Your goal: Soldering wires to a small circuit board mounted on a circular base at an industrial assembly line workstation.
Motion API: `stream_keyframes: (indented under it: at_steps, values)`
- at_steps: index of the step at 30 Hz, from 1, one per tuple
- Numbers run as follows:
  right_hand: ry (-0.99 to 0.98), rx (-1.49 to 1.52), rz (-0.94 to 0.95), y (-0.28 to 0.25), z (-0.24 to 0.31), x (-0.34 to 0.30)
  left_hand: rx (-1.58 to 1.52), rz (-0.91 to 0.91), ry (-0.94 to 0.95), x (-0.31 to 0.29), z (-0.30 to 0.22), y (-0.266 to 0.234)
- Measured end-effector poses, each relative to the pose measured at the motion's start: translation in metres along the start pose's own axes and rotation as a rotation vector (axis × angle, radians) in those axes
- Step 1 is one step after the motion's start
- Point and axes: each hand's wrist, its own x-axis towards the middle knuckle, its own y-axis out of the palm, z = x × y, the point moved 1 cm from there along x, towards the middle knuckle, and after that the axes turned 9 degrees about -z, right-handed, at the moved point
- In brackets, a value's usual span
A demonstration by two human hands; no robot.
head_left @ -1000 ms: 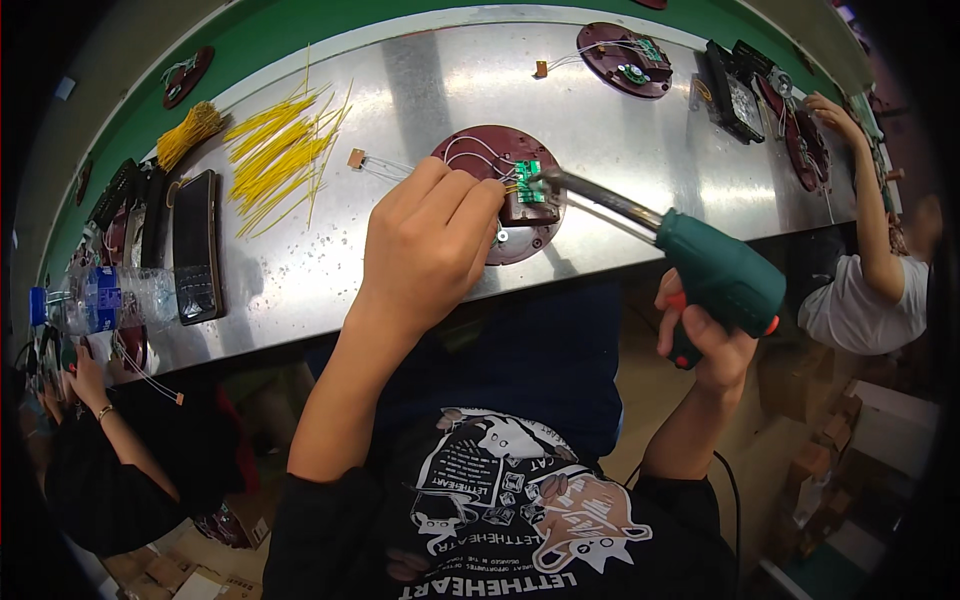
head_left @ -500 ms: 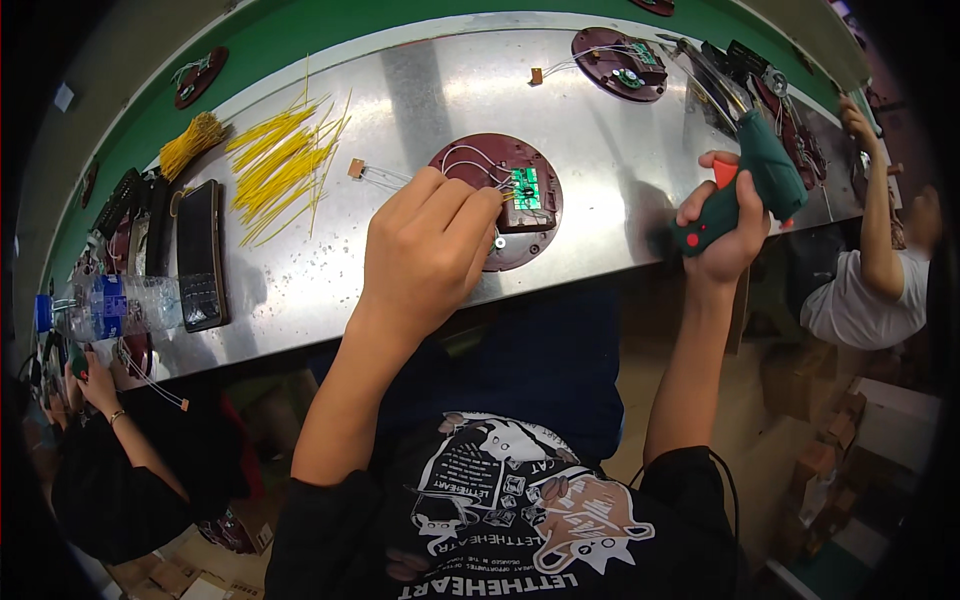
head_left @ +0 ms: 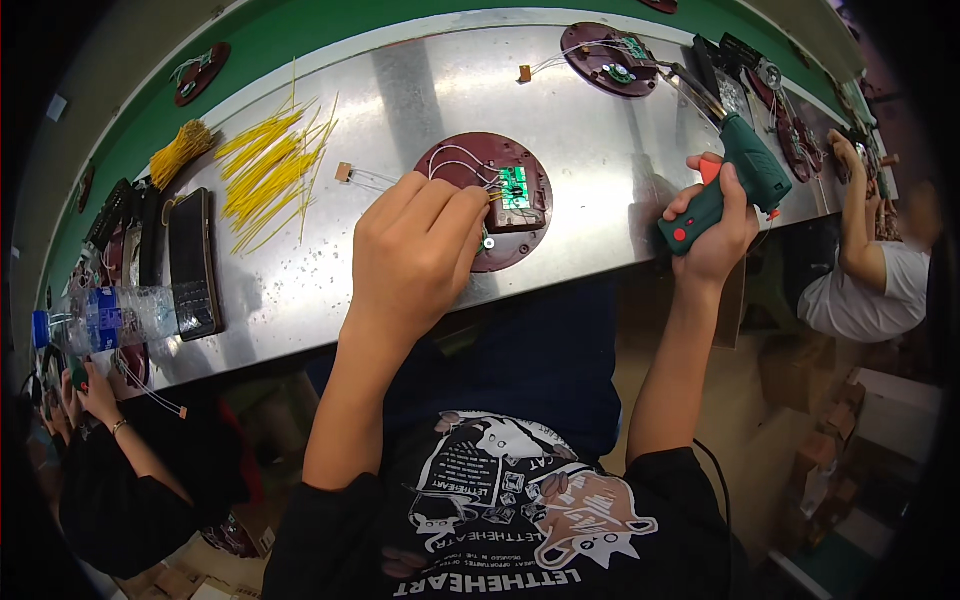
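Note:
My left hand (head_left: pixel 415 250) is closed in a pinch at the left edge of a green circuit board (head_left: pixel 514 187). A thin yellow wire (head_left: pixel 494 197) shows between its fingertips and the board; the fingers hide the rest. The board sits on a dark box in a round maroon housing (head_left: pixel 535 160), which lies flat on the metal bench. White wires loop across the housing, and a small tan part (head_left: pixel 344 172) lies beyond its left side on thin leads. Raised on the right, my right hand (head_left: pixel 715 225) grips a green soldering gun (head_left: pixel 750 170) with a red trigger. Its metal tip points away, near another maroon housing (head_left: pixel 590 65).
Loose yellow wires (head_left: pixel 265 180) and a yellow bundle (head_left: pixel 181 152) lie left on the bench (head_left: pixel 390 90). Nearby are a dark phone (head_left: pixel 194 260) and a clear bottle (head_left: pixel 130 315). Co-workers sit at both sides. Tools and housings crowd the right end.
The whole view has shifted slightly, moving the bench items a little left. The soldering gun's tip has come somewhat nearer. My left hand keeps its pinch at the board.

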Motion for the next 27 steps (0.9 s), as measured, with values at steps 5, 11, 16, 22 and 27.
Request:
stream_keyframes:
  at_steps: [5,11,16,22,27]
  values:
    - [-0.009,-0.024,-0.012,-0.0017,-0.0007,-0.0007,-0.005,0.011,-0.005,-0.0024,-0.0009,0.0006]
    - [-0.002,-0.01,0.008,-0.0017,-0.0033,0.0003,0.017,-0.007,0.017,-0.0032,0.0017,-0.0008]
    - [-0.014,-0.015,0.003,-0.0029,-0.0029,0.0004,0.035,-0.005,0.024,-0.0047,0.0002,-0.0003]
    - [-0.014,-0.016,0.006,-0.0022,-0.0027,-0.0009,0.062,-0.003,0.039,-0.0058,-0.0007,0.0009]
    - [-0.003,-0.006,-0.007,-0.0023,-0.0022,-0.0004,0.071,0.027,0.035,-0.0044,-0.0014,0.0022]
